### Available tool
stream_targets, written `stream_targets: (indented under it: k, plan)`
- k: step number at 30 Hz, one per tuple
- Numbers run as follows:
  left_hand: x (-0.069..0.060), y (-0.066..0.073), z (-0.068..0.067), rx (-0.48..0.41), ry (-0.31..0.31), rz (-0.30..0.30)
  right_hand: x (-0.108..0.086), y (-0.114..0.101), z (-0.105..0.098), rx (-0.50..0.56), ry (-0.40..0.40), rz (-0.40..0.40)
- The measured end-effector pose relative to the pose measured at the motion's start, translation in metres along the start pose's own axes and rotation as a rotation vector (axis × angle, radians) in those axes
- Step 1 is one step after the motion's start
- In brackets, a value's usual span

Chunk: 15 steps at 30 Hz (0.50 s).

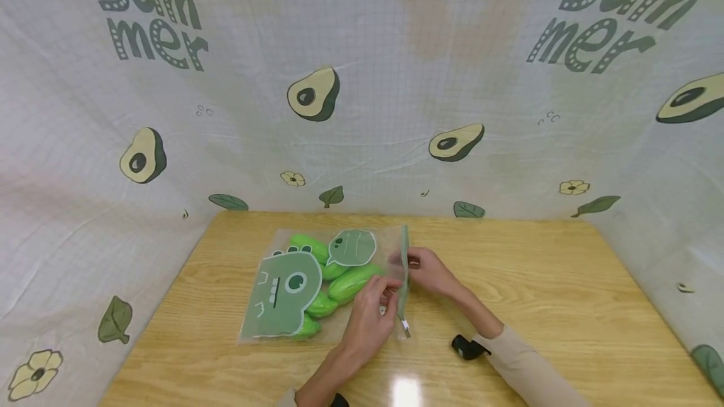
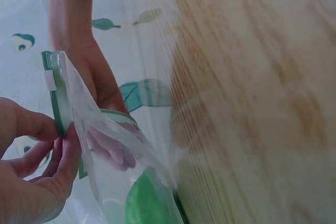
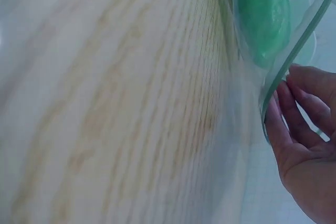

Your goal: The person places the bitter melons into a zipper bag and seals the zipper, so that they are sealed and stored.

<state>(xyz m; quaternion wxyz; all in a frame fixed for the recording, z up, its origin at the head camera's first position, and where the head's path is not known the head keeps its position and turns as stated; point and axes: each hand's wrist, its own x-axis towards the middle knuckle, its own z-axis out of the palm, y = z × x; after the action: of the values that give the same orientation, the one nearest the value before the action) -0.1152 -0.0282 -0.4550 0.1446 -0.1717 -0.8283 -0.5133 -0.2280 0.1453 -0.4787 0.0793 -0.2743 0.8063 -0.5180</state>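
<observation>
A clear zip bag [image 1: 351,318] printed with a green monster lies on the table, its opening facing right. Several bright green, elongated, cucumber-like things [image 1: 354,282] are inside it. My left hand [image 1: 370,316] pinches the near part of the green zip edge [image 2: 59,95] between thumb and fingers, close to the white slider [image 1: 405,325]. At the farther part of that opening, my right hand [image 1: 427,269] grips the bag's edge, as the right wrist view shows the right hand [image 3: 307,124] against the green strip. Some right fingertips are seen through the plastic.
The wooden table [image 1: 509,275] ends at a hanging cloth [image 1: 367,162] printed with avocados and leaves, which stands behind and at both sides. A dark band [image 1: 469,347] is on my right wrist.
</observation>
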Motion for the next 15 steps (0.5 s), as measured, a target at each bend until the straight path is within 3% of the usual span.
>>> stream_targets:
  k: [9, 15]
  plan:
    - [0.000, 0.000, 0.001, 0.018, -0.011, -0.017, -0.010, -0.002, -0.009, -0.023, 0.023, 0.015]
    - [0.000, 0.002, 0.002, 0.011, -0.011, -0.026, -0.017, -0.002, -0.012, -0.059, 0.080, 0.036]
